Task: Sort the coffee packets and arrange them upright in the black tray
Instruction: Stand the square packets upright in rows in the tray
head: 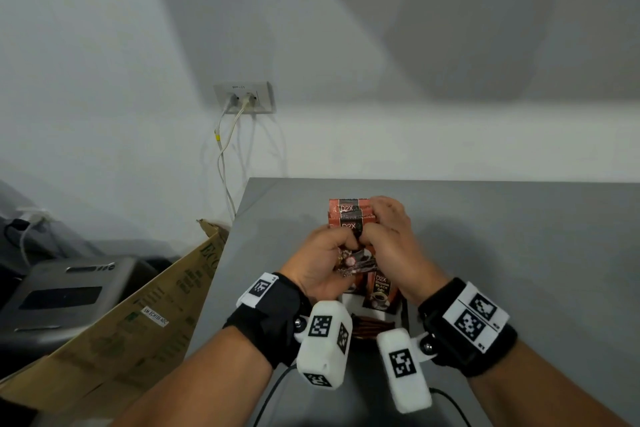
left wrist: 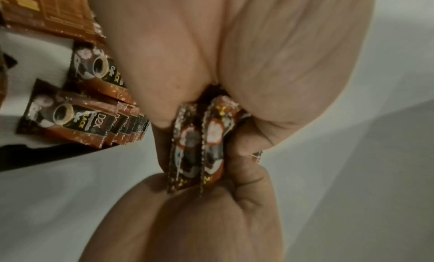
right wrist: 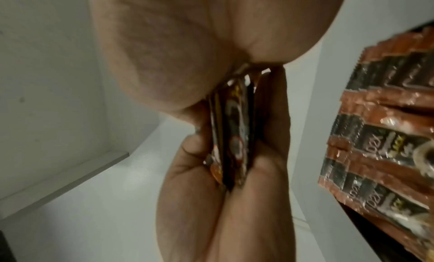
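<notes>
Both hands hold one bundle of orange-and-black D2X coffee packets (head: 347, 215) upright above the grey table (head: 502, 236). My left hand (head: 341, 244) grips the bundle's lower part; the right hand (head: 375, 230) grips it from the right, near the top. In the left wrist view the held packets (left wrist: 202, 145) are pinched edge-on between fingers and thumb. The right wrist view shows the same bundle (right wrist: 234, 136) edge-on. Beneath the hands, a row of packets (head: 381, 291) stands upright in the black tray (head: 404, 317). That row (left wrist: 82, 121) (right wrist: 375, 136) is apart from the hands. The wrist cameras hide most of the tray.
A tilted cardboard box (head: 138, 315) leans by the table's left edge, with a grey machine (head: 69, 291) behind it. Cables hang from a wall socket (head: 244, 99) down past the table's far left corner. The grey table stretches bare to the right.
</notes>
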Action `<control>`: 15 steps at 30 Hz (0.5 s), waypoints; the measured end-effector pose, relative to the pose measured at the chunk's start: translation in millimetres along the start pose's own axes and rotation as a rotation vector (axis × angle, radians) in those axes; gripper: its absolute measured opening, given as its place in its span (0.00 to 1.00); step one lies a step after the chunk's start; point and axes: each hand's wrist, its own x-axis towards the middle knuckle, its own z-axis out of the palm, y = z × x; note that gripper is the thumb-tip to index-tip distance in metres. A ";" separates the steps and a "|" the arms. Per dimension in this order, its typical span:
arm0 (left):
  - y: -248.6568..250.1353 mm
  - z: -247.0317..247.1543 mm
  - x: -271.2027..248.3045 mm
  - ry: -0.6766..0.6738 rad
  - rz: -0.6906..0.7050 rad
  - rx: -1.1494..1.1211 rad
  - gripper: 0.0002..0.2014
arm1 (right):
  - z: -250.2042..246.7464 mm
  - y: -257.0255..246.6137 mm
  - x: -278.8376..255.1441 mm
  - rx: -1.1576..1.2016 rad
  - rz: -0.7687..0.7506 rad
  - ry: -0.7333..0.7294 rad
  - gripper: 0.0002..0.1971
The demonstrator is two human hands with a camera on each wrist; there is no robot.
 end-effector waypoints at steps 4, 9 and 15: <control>3.5 -7.3 -3.3 0.000 -0.029 -0.015 0.20 | -27.0 -4.0 -6.1 -0.083 -0.025 -0.250 0.37; 3.2 -5.8 -4.9 -0.017 0.009 0.033 0.13 | -37.1 -16.5 -13.6 -0.661 -0.389 -0.387 0.69; 1.4 -2.8 -9.2 -0.103 0.004 0.049 0.14 | -21.9 -8.3 -12.4 -0.620 -0.514 -0.258 0.43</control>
